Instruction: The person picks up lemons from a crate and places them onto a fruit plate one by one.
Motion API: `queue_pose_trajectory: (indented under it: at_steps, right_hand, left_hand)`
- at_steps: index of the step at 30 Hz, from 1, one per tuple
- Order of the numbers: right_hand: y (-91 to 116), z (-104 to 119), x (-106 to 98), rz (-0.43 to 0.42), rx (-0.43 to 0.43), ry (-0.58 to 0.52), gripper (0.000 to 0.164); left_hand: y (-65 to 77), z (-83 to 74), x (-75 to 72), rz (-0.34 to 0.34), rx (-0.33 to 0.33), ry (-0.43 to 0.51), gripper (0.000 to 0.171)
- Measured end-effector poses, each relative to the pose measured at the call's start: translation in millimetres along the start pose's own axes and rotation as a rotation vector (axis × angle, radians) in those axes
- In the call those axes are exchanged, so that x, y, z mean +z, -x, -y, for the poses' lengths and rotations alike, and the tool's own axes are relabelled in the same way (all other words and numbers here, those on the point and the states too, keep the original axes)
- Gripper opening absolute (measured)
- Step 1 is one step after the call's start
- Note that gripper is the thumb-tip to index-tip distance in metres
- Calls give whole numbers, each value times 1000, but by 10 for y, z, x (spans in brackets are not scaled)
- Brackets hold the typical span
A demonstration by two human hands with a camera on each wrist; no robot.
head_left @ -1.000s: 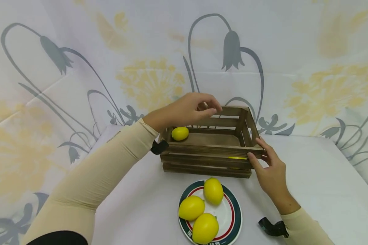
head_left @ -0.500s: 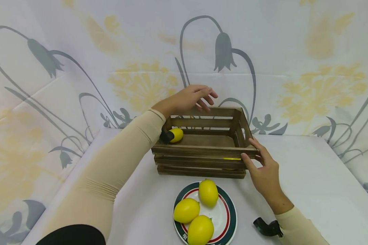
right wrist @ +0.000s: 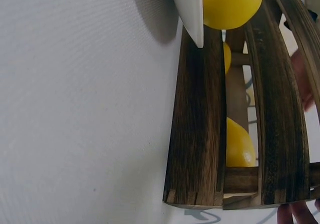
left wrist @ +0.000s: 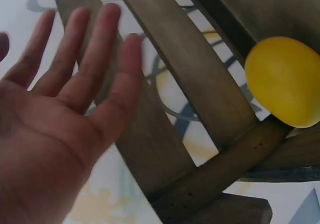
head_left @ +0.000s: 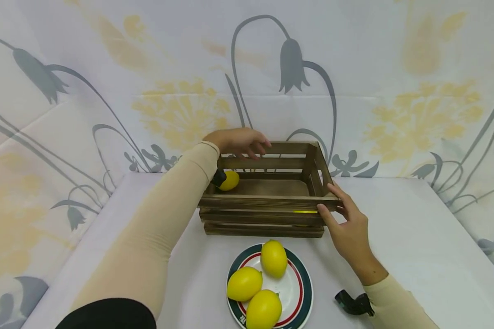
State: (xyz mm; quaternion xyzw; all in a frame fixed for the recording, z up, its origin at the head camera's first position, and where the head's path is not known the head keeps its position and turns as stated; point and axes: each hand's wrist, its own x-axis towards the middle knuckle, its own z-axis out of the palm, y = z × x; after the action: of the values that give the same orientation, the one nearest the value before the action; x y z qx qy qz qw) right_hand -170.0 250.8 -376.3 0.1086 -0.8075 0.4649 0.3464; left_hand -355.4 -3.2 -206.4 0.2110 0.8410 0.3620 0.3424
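The left hand [head_left: 243, 142] is spread near the wooden box [head_left: 259, 216] — the right hand [head_left: 351, 231] pinches its corner — and a lemon [head_left: 230, 181] sits inside.

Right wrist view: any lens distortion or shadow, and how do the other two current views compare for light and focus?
Right wrist: the slats of the crate bow, and a soft shadow falls on the tablecloth by the plate; left wrist: dim, the left grip slightly soft at its fingertips; head: brighter, fairly even, no harsh glare on the plate's lemons.

Wrinkled beige sleeves [head_left: 148, 228], rounded black left-side hem [head_left: 109, 315], black wrist cameras [head_left: 352, 303]
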Motion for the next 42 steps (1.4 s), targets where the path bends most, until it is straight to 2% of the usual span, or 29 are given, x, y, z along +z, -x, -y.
queue_pose_trajectory:
  at_steps: [5,11,18,22,28,36,42]
  right_hand:
    - [18,29,-3,1,-2,6,60]
    - [19,46,-19,-3,-12,14,61]
    - [8,65,-33,-8,-19,10,60]
    - [7,75,-42,-2,-13,9,60]
    - [11,78,-52,-1,-9,7,60]
    - [25,81,-63,0,-9,2,60]
    - [24,85,-71,2,-4,5,60]
  left_hand:
    - [-12,86,-25,11,-109,14,48]
    - [-6,132,-23,18,-181,-4,47]
    - [-2,168,-15,5,-232,-20,49]
    - [11,187,-14,0,-288,-76,53]
    - [48,204,-9,-51,-369,-144,47]
    - [29,218,-8,-12,-396,-223,56]
    - [35,210,12,-18,-423,-227,54]
